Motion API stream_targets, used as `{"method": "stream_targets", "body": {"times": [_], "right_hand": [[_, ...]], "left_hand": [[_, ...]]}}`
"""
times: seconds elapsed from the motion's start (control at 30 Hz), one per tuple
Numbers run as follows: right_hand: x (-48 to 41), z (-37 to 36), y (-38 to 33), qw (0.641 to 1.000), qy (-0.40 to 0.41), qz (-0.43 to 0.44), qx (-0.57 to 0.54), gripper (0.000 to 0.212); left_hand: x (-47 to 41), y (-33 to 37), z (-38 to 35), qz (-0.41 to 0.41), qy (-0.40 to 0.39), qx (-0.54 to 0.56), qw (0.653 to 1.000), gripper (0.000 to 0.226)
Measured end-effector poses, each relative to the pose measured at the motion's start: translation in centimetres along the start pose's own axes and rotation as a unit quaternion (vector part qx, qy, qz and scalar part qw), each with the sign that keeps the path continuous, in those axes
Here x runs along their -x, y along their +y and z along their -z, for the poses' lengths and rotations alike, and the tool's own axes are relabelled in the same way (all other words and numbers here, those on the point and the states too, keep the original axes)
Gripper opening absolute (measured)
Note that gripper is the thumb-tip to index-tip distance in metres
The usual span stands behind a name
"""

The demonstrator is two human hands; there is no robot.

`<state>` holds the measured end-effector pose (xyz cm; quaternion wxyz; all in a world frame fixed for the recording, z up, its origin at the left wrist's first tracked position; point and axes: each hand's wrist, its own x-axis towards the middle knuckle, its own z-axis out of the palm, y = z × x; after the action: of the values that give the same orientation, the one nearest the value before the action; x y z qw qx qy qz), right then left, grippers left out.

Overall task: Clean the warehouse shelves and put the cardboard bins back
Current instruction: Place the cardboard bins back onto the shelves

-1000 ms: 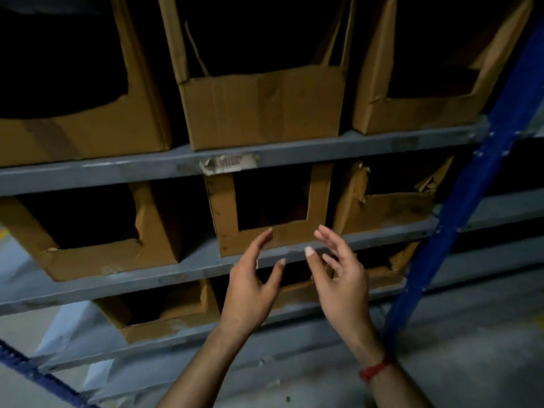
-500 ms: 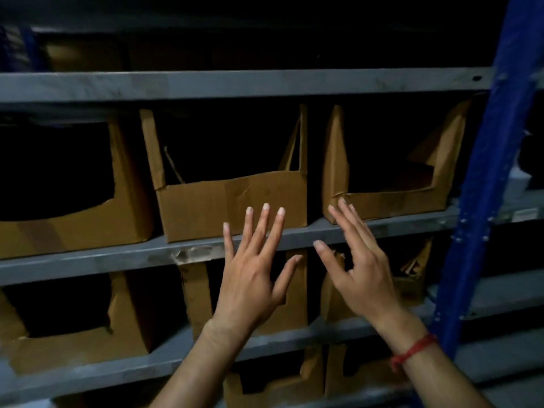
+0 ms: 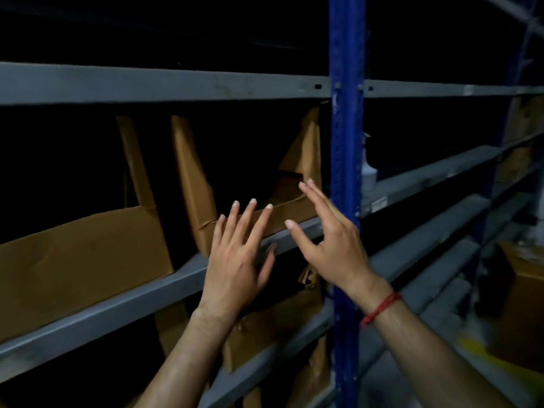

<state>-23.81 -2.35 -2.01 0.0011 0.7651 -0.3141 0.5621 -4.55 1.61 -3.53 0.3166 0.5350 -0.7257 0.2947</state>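
Note:
A torn brown cardboard bin (image 3: 194, 184) stands on a grey metal shelf (image 3: 147, 293), tight against the blue upright. My left hand (image 3: 238, 260) is raised in front of its low front wall with the fingers spread and straight, holding nothing. My right hand (image 3: 329, 240), with a red thread at the wrist, hovers just right of it, fingers extended, thumb apart, empty. Whether either hand touches the bin I cannot tell. A wider cardboard bin (image 3: 76, 260) sits on the same shelf to the left. Another crumpled bin (image 3: 270, 328) shows on the shelf below.
A blue steel upright (image 3: 346, 142) rises right behind my right hand. Grey shelves (image 3: 426, 169) run on to the right, with a white bottle (image 3: 368, 169) on one. A cardboard box (image 3: 527, 304) stands on the floor at the far right. The upper shelf (image 3: 164, 83) is dark.
The view has swung up and to the right along the rack. Both hands have risen with it, staying open and empty, and are now in front of the bin beside the blue upright.

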Motion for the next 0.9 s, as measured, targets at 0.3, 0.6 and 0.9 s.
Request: {"method": "stream_targets", "body": {"times": [0.3, 0.6, 0.9], "right_hand": [[-1.4, 4.2, 10.1, 0.996, 0.053, -0.061, 0.031, 0.058], [-5.4, 6.8, 24.6, 0.995, 0.044, -0.081, -0.026, 0.050], [-11.8, 5.3, 35.4, 0.989, 0.028, -0.096, -0.104, 0.064]], "left_hand": [[-5.7, 5.6, -8.2, -0.021, -0.008, 0.102, 0.995, 0.063], [-10.2, 11.9, -14.9, 0.027, 0.030, 0.138, 0.990, 0.053], [-20.3, 20.6, -21.3, 0.172, 0.022, 0.353, 0.920, 0.048]]}}
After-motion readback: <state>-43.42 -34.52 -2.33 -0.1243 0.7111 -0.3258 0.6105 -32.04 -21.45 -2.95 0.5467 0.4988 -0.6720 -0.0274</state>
